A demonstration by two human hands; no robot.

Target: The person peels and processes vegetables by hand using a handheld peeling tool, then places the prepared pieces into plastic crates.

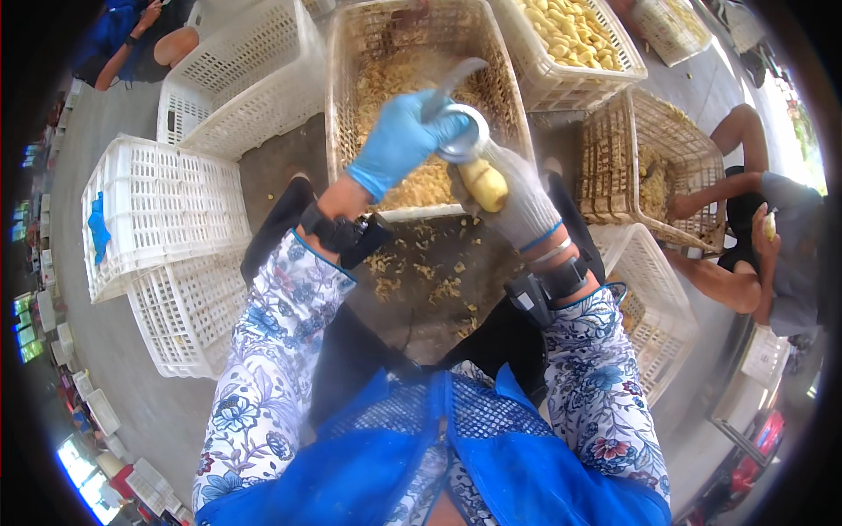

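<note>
My left hand point(395, 135), in a blue disposable glove, grips a metal tool with a curved blade point(460, 77). A shiny metal ring point(479, 125) sits at its fingers; whether ring and blade are one piece I cannot tell. In a grey-white knitted glove, my right hand point(526, 194) holds a peeled yellow fruit or tuber point(487, 184), its upper end against the ring. Both hands are over the near end of a stained plastic crate point(334, 85), which holds a heap of yellowish peelings point(411, 194).
Beyond it on the right, a white crate point(566, 80) is filled with peeled yellow produce point(569, 33). White crates point(164, 210) are stacked at left. A person point(792, 256) sits at right beside a stained crate point(608, 164). Scraps point(447, 289) litter the floor between my legs.
</note>
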